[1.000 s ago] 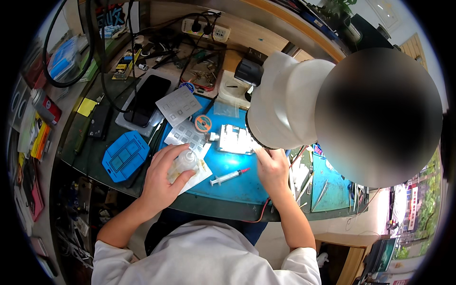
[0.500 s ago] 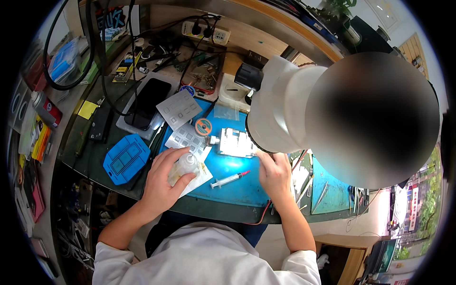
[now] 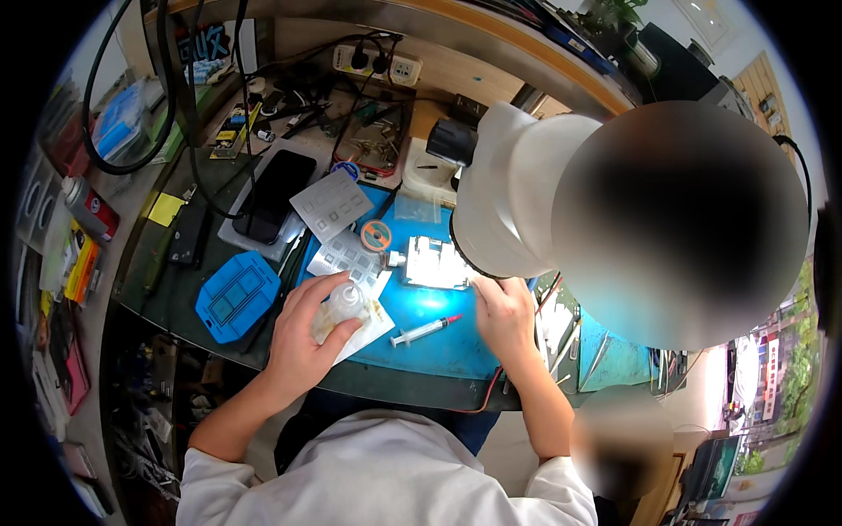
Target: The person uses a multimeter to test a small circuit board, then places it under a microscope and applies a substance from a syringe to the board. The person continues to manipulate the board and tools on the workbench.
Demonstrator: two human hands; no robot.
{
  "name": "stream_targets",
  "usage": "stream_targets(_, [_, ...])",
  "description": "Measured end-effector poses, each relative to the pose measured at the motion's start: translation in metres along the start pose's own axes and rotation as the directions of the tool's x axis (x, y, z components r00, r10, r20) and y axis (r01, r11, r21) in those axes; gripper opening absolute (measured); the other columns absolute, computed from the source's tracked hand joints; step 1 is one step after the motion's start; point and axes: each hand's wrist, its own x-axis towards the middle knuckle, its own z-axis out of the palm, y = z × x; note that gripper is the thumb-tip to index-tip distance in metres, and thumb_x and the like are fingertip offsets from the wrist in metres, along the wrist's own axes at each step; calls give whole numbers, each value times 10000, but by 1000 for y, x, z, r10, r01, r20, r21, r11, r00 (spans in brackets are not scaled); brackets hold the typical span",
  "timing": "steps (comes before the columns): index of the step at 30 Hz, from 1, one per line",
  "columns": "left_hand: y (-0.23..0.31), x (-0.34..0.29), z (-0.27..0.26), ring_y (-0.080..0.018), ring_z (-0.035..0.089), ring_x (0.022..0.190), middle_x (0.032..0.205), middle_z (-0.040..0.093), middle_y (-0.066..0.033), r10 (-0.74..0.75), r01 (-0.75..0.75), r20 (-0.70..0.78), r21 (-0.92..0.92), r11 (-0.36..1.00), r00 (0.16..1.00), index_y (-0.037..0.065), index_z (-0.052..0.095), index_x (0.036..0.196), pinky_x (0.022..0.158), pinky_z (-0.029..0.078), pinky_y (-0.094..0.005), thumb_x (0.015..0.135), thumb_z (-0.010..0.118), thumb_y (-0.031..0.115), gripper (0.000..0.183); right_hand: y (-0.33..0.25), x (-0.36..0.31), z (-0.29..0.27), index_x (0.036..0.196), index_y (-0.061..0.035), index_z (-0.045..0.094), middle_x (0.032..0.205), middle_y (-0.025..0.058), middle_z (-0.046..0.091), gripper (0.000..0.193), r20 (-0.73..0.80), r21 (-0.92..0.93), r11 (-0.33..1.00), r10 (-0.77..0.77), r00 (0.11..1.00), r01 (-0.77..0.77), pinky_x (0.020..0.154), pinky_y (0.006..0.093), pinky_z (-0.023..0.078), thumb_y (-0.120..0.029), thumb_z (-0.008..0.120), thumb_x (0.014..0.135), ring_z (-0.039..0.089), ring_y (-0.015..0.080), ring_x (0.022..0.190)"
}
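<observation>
My left hand (image 3: pixel 303 337) curves its thumb and fingers around a clear dispenser bottle (image 3: pixel 348 302), which stands on a stained white paper (image 3: pixel 373 331). To the right, my right hand (image 3: pixel 507 317) is closed, its fingertips at the right end of a brightly lit metal holder (image 3: pixel 434 262). Whatever those fingers pinch is hidden. Between the hands a syringe (image 3: pixel 425 330) with a red tip lies on the blue mat (image 3: pixel 399 358). Stencil sheets (image 3: pixel 331 206) and a solder wire spool (image 3: pixel 375 235) lie beyond the bottle.
A white microscope (image 3: pixel 504 193) overhangs the holder from the right. Left of the mat are a blue octagonal tray (image 3: pixel 238 296) and a black phone (image 3: pixel 276 195). Tweezers and thin tools (image 3: pixel 656 368) lie at the right. Dark cables (image 3: pixel 191 105) hang at the upper left.
The view has shifted slightly. Both hands keep their places at the bottle and the holder, with no clear movement of anything on the mat.
</observation>
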Motion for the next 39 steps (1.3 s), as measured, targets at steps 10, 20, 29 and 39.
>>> stream_targets(10, [-11, -25, -86, -255, 554, 1243, 1357, 584, -178, -4, -27, -501, -55, 998, 866, -17, 472, 1415, 1034, 475, -379, 909, 670, 41, 547, -24, -24, -69, 954, -47, 708, 864, 79, 615, 139, 49, -19, 966, 257, 965, -257, 709, 376, 476, -9, 700, 820, 594, 260, 792])
stream_targets(20, [-126, -62, -191, -238, 560, 1274, 1439, 532, -175, -95, 283, -669, 179, 942, 737, -5, 446, 1474, 1039, 466, -354, 996, 657, 168, 549, -53, -77, -55, 1009, -89, 703, 806, 13, 590, 207, -71, 6, 984, 176, 982, -176, 614, 340, 397, -114, 774, 816, 549, 199, 703])
stream_targets(29, [-118, -59, -178, -274, 569, 1286, 1432, 542, -229, -55, 383, -654, 371, 846, 755, 53, 454, 1492, 1003, 493, -367, 1004, 642, 207, 546, -6, -142, -109, 992, -59, 719, 671, 45, 565, 135, -235, -35, 876, 461, 856, -481, 534, 340, 408, -36, 733, 860, 525, 196, 562])
stream_targets(39, [-90, -70, -165, -276, 601, 1222, 1444, 542, -182, 180, 339, -682, 553, 761, 709, 51, 470, 1481, 951, 516, -371, 1029, 602, 258, 515, 22, -158, -135, 1069, -51, 718, 784, 53, 630, 152, -313, 6, 809, 559, 768, -587, 522, 274, 436, -25, 680, 924, 531, 134, 578])
